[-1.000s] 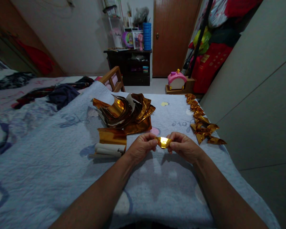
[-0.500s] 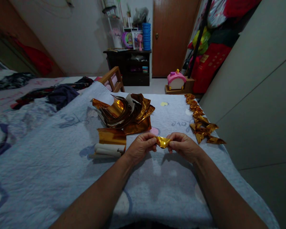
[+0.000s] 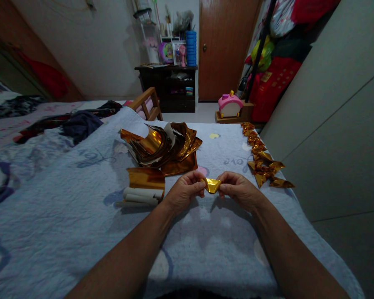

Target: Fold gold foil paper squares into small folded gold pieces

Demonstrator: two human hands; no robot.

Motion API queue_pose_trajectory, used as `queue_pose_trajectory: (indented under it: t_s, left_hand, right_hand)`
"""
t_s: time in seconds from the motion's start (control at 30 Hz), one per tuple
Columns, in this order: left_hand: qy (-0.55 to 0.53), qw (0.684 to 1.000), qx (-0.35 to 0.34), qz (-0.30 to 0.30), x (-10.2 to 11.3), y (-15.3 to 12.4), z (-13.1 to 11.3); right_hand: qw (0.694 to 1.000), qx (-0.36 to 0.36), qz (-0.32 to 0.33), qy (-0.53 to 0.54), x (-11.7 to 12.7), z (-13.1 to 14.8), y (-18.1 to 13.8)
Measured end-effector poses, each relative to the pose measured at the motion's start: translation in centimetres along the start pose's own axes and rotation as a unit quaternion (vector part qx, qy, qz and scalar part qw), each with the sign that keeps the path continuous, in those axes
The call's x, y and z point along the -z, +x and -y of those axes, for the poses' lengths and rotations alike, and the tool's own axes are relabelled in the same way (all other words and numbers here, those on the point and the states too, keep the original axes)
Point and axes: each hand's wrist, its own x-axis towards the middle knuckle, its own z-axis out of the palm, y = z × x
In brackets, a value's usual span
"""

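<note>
A small folded piece of gold foil paper (image 3: 212,185) is pinched between both my hands just above the blue bedspread (image 3: 81,216). My left hand (image 3: 184,192) grips its left end with closed fingers. My right hand (image 3: 238,190) grips its right end, fingers also closed. Behind my hands lies a curled heap of gold foil sheets (image 3: 162,145). One loose gold sheet (image 3: 146,177) rests on a few white paper rolls (image 3: 141,196) to the left of my left hand.
A row of folded gold pieces (image 3: 263,160) runs along the bed's right edge beside a pale wardrobe wall (image 3: 336,124). Dark clothes (image 3: 81,122) lie at the far left. A wooden chair (image 3: 146,104), dark shelf (image 3: 171,85) and pink toy (image 3: 230,104) stand beyond the bed.
The gold piece between my fingers has been squeezed narrower and tilted, so its bright glint has dimmed. Both hands stay in nearly the same place.
</note>
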Motion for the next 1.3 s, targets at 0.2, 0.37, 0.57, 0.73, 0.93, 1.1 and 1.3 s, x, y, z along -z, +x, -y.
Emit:
queue_pose_trajectory:
  t_s: [0.2, 0.37, 0.57, 0.73, 0.93, 1.1, 1.3]
  left_hand:
    - [0.051, 0.998, -0.02, -0.019, 0.1, 0.0, -0.3]
    - [0.204, 0.973, -0.11, -0.003, -0.2, -0.3, -0.7]
    - [0.447, 0.85, -0.277, 0.026, -0.5, -0.8, -0.5]
    - [0.489, 0.821, -0.294, 0.014, -0.5, -0.9, -0.2]
    - [0.489, 0.829, -0.27, 0.001, -0.6, -0.9, -0.3]
    - [0.493, 0.827, -0.272, 0.0, -0.5, -0.8, -0.1]
    - [0.451, 0.857, -0.247, -0.005, -0.6, -1.0, 0.2]
  right_hand:
    - [0.999, -0.011, -0.03, 0.013, -0.4, 0.2, 0.1]
    - [0.996, -0.018, -0.076, 0.034, -0.7, 0.1, 0.4]
    - [0.994, 0.001, -0.107, -0.012, -0.8, -0.1, 0.5]
    - [0.992, 0.021, -0.117, -0.049, -0.6, -0.2, 0.6]
    - [0.983, 0.033, -0.15, -0.097, -0.6, -0.1, 0.6]
    - [0.974, 0.034, -0.156, -0.159, -0.6, 0.0, 0.6]
    - [0.946, 0.067, -0.173, -0.266, 0.2, 0.2, 0.5]
